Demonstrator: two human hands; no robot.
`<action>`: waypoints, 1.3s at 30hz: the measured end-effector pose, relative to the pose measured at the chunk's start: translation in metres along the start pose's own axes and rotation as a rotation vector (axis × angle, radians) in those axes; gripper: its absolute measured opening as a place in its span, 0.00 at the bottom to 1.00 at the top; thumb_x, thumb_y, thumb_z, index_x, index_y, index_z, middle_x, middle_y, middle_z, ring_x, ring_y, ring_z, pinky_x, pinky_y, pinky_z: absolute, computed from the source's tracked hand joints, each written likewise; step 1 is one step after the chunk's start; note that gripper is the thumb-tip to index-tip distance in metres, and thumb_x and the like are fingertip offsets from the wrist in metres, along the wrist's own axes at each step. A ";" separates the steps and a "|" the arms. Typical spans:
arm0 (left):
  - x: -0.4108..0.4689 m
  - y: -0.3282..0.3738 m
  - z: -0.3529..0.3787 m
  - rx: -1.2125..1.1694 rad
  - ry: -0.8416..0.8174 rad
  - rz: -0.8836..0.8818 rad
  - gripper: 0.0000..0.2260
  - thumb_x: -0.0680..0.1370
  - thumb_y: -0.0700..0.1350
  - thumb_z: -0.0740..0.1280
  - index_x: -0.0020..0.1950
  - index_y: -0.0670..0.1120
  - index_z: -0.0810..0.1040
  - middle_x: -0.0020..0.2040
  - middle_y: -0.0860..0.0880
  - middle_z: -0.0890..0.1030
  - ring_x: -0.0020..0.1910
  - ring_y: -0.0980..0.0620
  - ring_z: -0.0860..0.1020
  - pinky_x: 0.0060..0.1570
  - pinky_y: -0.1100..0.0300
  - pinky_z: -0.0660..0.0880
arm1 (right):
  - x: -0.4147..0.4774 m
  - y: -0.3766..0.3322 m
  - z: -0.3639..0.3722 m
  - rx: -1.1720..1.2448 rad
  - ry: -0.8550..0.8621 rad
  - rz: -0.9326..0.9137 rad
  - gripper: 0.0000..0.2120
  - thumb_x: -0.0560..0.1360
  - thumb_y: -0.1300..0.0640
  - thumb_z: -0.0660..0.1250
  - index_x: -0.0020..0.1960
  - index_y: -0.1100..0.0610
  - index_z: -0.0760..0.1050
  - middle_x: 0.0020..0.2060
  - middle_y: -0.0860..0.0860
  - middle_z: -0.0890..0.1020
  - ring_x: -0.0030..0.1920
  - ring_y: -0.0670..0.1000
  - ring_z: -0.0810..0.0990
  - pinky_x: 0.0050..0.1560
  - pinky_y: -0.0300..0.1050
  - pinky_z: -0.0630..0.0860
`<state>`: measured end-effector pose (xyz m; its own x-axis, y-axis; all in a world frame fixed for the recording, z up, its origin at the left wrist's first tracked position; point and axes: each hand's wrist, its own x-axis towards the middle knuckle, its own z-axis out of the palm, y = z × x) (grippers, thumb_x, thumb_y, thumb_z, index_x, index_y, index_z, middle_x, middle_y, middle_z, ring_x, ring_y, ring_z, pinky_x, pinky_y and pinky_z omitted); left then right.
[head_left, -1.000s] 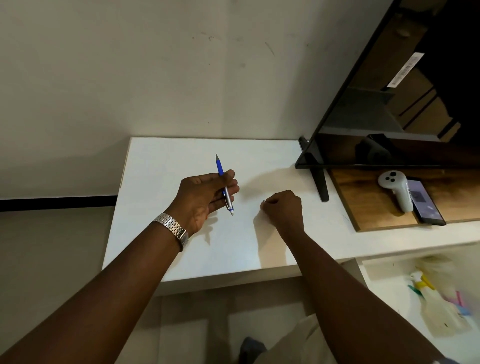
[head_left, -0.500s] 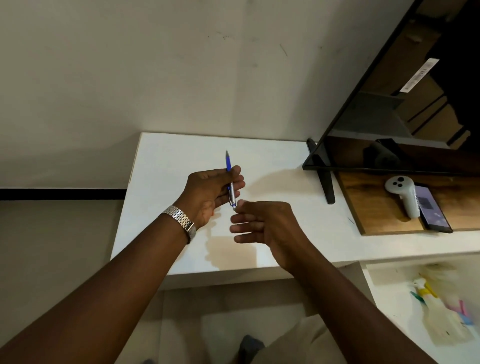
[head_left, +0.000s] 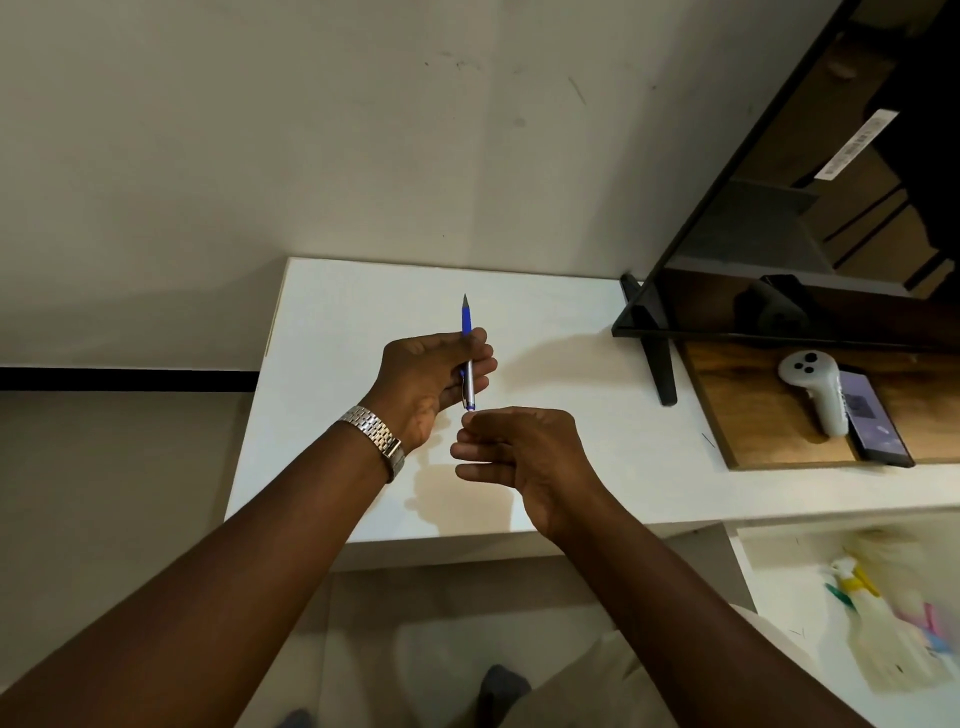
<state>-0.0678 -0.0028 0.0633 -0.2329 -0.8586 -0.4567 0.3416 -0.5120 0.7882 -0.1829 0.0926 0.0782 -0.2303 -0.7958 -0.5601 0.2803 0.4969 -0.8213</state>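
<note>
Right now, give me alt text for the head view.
The left hand holds a blue and silver pen over the white table, tip pointing away; the right hand has its fingertips at the pen's lower end. To the right, a white controller and a phone lie on a wooden board below a dark screen.

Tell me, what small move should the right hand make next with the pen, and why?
Probably move the right hand slightly forward, so its fingers meet the near end of the pen. The left hand grips the pen at its middle above the table, tip pointing away, and the right hand is close behind that end. Whether they touch, I cannot tell.
</note>
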 end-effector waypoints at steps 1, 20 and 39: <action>0.000 -0.001 0.000 -0.001 0.004 0.001 0.08 0.74 0.40 0.78 0.49 0.38 0.85 0.48 0.39 0.89 0.45 0.44 0.89 0.40 0.57 0.85 | 0.000 0.001 0.000 0.001 0.002 -0.002 0.05 0.76 0.68 0.73 0.50 0.69 0.85 0.38 0.62 0.87 0.38 0.59 0.89 0.44 0.54 0.87; 0.009 0.004 -0.014 -0.080 0.054 0.021 0.05 0.76 0.37 0.75 0.40 0.40 0.86 0.41 0.42 0.86 0.38 0.45 0.87 0.46 0.52 0.86 | 0.057 0.008 -0.069 -0.940 0.322 -0.173 0.05 0.70 0.69 0.70 0.40 0.67 0.84 0.35 0.64 0.87 0.39 0.64 0.88 0.44 0.57 0.87; 0.010 -0.004 -0.013 -0.056 0.054 0.004 0.01 0.76 0.36 0.74 0.46 0.38 0.86 0.47 0.40 0.86 0.41 0.45 0.88 0.45 0.54 0.86 | 0.069 0.011 -0.072 -1.037 0.401 -0.253 0.08 0.71 0.63 0.72 0.49 0.66 0.85 0.45 0.60 0.88 0.45 0.58 0.86 0.48 0.47 0.84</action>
<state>-0.0601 -0.0095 0.0502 -0.1824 -0.8599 -0.4767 0.3927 -0.5082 0.7665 -0.2624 0.0681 0.0229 -0.5044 -0.8384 -0.2065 -0.6789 0.5328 -0.5052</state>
